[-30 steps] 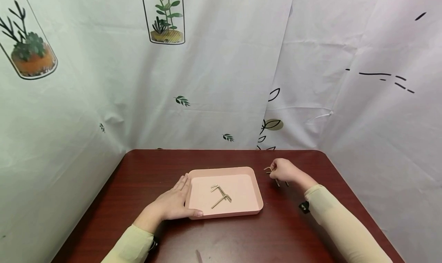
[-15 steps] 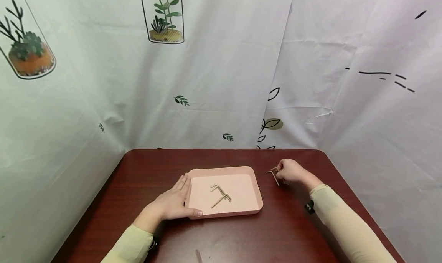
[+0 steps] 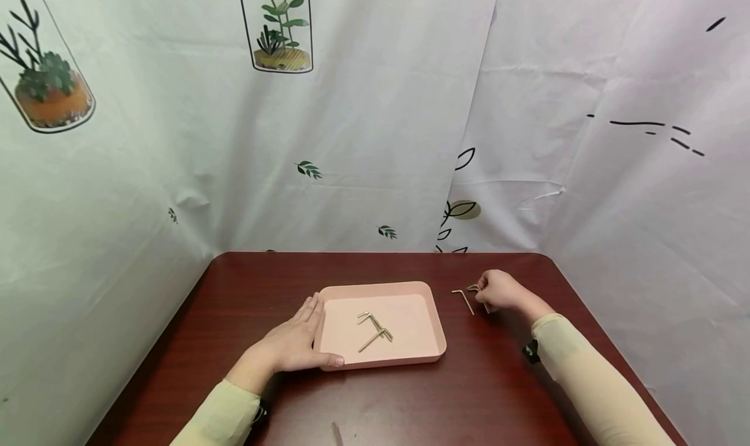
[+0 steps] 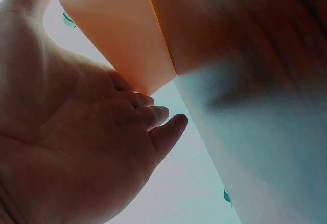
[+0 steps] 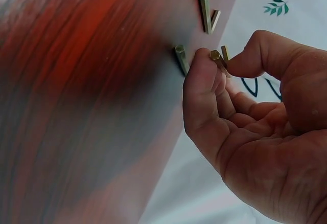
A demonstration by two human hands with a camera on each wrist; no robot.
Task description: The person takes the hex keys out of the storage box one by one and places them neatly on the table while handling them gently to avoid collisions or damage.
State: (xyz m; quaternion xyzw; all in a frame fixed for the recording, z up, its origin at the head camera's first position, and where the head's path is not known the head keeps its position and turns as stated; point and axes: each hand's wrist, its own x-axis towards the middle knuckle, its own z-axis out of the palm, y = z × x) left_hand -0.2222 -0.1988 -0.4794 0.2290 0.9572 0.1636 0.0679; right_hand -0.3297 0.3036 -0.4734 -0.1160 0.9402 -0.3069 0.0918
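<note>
My left hand (image 3: 293, 342) lies along the near-left corner of a pink tray (image 3: 375, 291), fingers straight on the left side and thumb over the front rim. In the left wrist view its palm faces the camera beside the tray's wall (image 4: 127, 35). Inside the tray lie some brass-coloured hex keys (image 3: 369, 342), crossing one another. Right of the tray, my right hand (image 3: 500, 290) pinches a hex key (image 5: 216, 58) between thumb and index finger, close over the table. One loose hex key (image 3: 466, 302) lies just left of that hand; in the right wrist view another hex key (image 5: 205, 12) shows beyond the fingertips.
The dark red wooden table (image 3: 410, 400) has rounded far corners. White plant-printed cloth (image 3: 363, 140) hangs behind it and along both sides. A black wrist strap (image 3: 531, 351) sits under the right sleeve.
My right hand has shifted a little to the right, away from the tray. One hex key now lies separate on the table to its left. The left hand and tray stay put.
</note>
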